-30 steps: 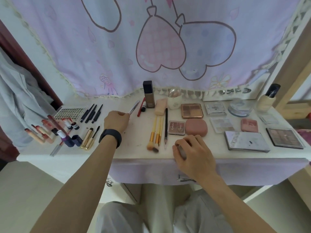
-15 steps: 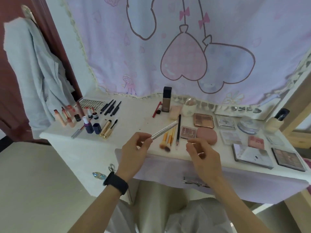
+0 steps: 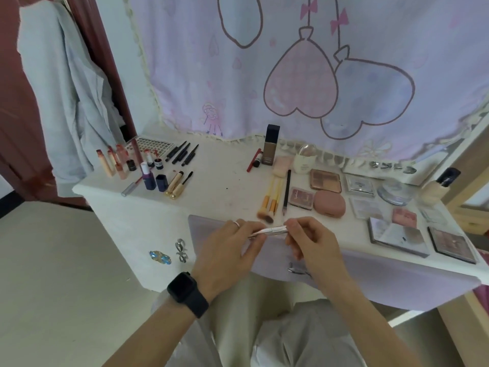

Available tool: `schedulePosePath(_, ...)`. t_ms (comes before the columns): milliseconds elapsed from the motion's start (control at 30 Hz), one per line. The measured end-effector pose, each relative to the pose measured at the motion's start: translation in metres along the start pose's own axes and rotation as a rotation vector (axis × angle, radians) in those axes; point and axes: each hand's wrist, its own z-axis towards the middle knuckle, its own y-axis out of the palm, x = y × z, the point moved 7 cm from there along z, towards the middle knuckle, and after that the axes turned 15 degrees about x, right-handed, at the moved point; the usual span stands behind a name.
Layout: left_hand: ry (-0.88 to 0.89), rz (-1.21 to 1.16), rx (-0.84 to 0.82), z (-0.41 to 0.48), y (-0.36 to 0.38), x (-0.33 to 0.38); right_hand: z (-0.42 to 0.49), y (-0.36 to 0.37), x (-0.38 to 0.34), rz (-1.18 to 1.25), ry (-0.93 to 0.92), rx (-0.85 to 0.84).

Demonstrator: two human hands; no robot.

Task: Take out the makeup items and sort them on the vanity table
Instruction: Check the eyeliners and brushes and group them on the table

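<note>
A slim silver makeup pen (image 3: 272, 230) is held level just in front of the white vanity table (image 3: 225, 186). My left hand (image 3: 227, 247) grips its left end and my right hand (image 3: 309, 241) pinches its right end. Sorted on the table: lipsticks (image 3: 113, 160) at far left, black pencils (image 3: 182, 153), gold mascara tubes (image 3: 176, 184), yellow-handled brushes (image 3: 271, 201), a black pencil (image 3: 286, 190), a foundation bottle (image 3: 271, 145), and palettes (image 3: 325, 180) at the right.
A pink compact (image 3: 329, 203) and larger palettes (image 3: 397, 235) lie near the right front edge. A patterned curtain (image 3: 317, 75) hangs behind the table. A grey garment (image 3: 66, 88) hangs on a dark red door at left. A drawer handle (image 3: 297, 270) shows below my hands.
My left hand brought the silver pen from the table's middle back toward me; my right hand left the table edge and took its other end. The view shifted left and back.
</note>
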Motion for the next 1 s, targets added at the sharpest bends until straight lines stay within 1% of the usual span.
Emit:
schedulePosePath(133,-0.059,-0.109,-0.038,-0.029,0.01,0.001,-0.029,-0.006,0.018,0.006,-0.019,-0.008)
schedulePosePath(233,-0.103,-0.148,-0.067,-0.056,0.019,-0.001,-0.049,-0.017,0.037,-0.018,-0.024,-0.009)
schedulePosePath(400,-0.267,-0.354,-0.124,-0.08,0.029,0.002,-0.08,-0.03,0.047,-0.085,-0.11,-0.032)
schedulePosePath(433,-0.273,-0.369,-0.12,-0.079,0.029,0.003,-0.082,-0.032,0.045,-0.073,-0.107,-0.034)
schedulePosePath(500,-0.228,-0.342,-0.115,-0.074,0.028,0.005,-0.077,-0.035,0.04,-0.045,-0.09,-0.044)
schedulePosePath(600,-0.16,-0.274,-0.11,-0.057,0.027,0.007,-0.061,-0.036,0.029,-0.087,-0.081,-0.105)
schedulePosePath(667,-0.135,-0.256,-0.098,-0.04,0.025,0.006,-0.048,-0.033,0.02,-0.109,-0.081,-0.116)
schedulePosePath(767,-0.115,-0.253,-0.086,-0.002,0.026,0.003,-0.016,-0.022,-0.002,-0.117,-0.095,-0.053)
schedulePosePath(867,-0.067,-0.224,-0.016,0.047,0.03,-0.004,0.03,-0.007,-0.017,-0.156,-0.121,0.031)
schedulePosePath(1000,-0.182,-0.304,0.03,0.104,0.055,-0.032,0.098,0.018,-0.018,-0.119,-0.103,0.09)
